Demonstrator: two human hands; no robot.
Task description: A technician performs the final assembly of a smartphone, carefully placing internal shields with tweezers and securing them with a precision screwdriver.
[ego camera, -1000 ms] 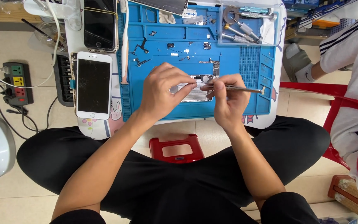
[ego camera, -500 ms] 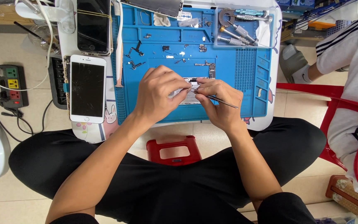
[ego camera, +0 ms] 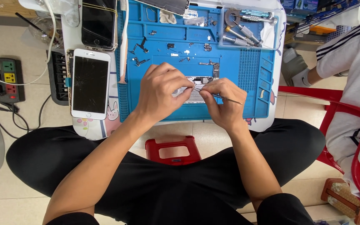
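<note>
My left hand (ego camera: pixel 163 93) grips the left end of a small opened phone body (ego camera: pixel 196 89) lying on the blue repair mat (ego camera: pixel 230 71). My right hand (ego camera: pixel 223 102) pinches thin metal tweezers (ego camera: pixel 226 98), their tip over the phone body's middle. Most of the phone body is hidden under my fingers. Several small screws and metal parts (ego camera: pixel 140 52) lie scattered on the mat above my hands.
A white phone with a cracked screen (ego camera: pixel 90 83) and a black phone (ego camera: pixel 99 23) lie left of the mat. A clear tray of screwdrivers (ego camera: pixel 246 25) sits top right. A power strip (ego camera: pixel 7 79) is on the floor left; another person on a red chair (ego camera: pixel 355 125) sits right.
Both hands have stayed on the phone body; the tweezers have tilted and their tip has shifted slightly left over it. The view has moved a little.
</note>
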